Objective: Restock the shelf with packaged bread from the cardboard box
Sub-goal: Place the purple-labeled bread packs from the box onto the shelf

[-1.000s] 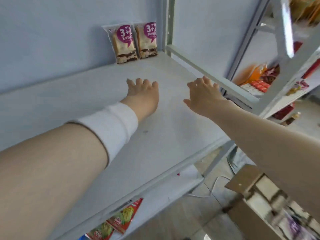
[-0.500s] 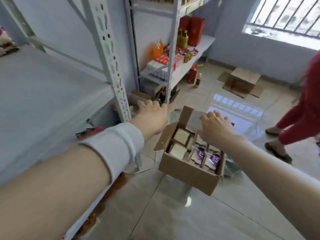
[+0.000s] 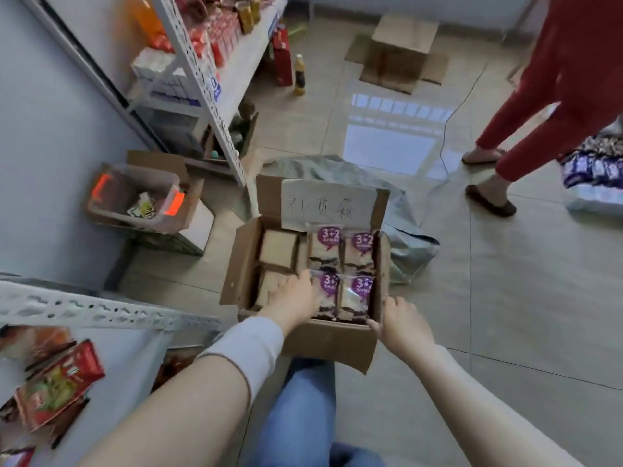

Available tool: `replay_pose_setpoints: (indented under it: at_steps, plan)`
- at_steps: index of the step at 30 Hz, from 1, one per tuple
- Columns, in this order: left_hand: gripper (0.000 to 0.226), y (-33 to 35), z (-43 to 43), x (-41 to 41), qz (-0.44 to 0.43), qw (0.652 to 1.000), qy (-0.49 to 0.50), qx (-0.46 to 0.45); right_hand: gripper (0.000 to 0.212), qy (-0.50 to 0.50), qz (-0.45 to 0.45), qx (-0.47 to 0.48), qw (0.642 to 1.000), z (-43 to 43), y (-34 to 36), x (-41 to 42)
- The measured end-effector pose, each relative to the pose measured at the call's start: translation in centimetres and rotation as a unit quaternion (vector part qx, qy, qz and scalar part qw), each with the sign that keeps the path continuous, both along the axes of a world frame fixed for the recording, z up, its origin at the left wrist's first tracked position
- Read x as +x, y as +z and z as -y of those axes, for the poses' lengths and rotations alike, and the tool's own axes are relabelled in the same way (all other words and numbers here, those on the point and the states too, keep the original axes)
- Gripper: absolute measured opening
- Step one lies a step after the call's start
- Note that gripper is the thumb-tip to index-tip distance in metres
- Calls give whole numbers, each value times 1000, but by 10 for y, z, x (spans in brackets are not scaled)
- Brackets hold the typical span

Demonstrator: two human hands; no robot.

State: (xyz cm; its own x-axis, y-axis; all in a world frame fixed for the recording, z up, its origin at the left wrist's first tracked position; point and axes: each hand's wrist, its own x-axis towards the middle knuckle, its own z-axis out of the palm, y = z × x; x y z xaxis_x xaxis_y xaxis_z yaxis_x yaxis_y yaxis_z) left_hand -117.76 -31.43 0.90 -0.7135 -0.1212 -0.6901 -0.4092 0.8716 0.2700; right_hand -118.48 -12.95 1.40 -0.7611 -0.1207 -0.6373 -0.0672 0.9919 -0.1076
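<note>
**Back at the box**

Both hands have dropped from shelf height to the cardboard box [image 3: 323,342] on the floor. Left hand [image 3: 296,298] reaches inside among bread packs [image 3: 357,291], grip hidden; right hand [image 3: 401,323] clasps the box's near-right corner. Several packs remain. Flaps stand open; floor right of box clear.

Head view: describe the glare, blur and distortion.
Head view: window glare mirrors off the tiled floor beyond the cardboard box; wide-angle lens bends the shelf posts outward; edges are soft, and the red snack packets are blurred; bread packets stay legible.
</note>
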Motion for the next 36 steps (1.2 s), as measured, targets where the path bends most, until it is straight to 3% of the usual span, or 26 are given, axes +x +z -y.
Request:
replay_pose_setpoints:
  at_steps: [5,11,15,18,21,24,32,36]
  plan:
    - [62,-99,17,-66,61,978,169,110,57,-109,117,-83,984,30,-91,-34]
    - [75,-218,36,-140,-14,924,338,176,68,-164,165,-112,966,84,-214,-52]
    - [30,-255,37,-151,-86,922,323,195,78,-262,122,-65,955,111,-249,-48]
    - [34,-257,40,-150,-85,917,323,221,82,-285,101,-54,952,114,-253,-45]
    - [30,-245,50,-145,-100,896,356,247,75,-267,130,-66,953,109,-250,-50]
    - [42,-228,62,-137,-113,881,386,251,70,-244,156,-75,954,107,-249,-53]
    - [36,-194,98,-102,-202,819,469,261,69,-415,202,-206,863,100,-244,-45]
    - [46,-154,105,-68,-254,789,494,264,55,-419,212,-309,827,81,-210,-33]
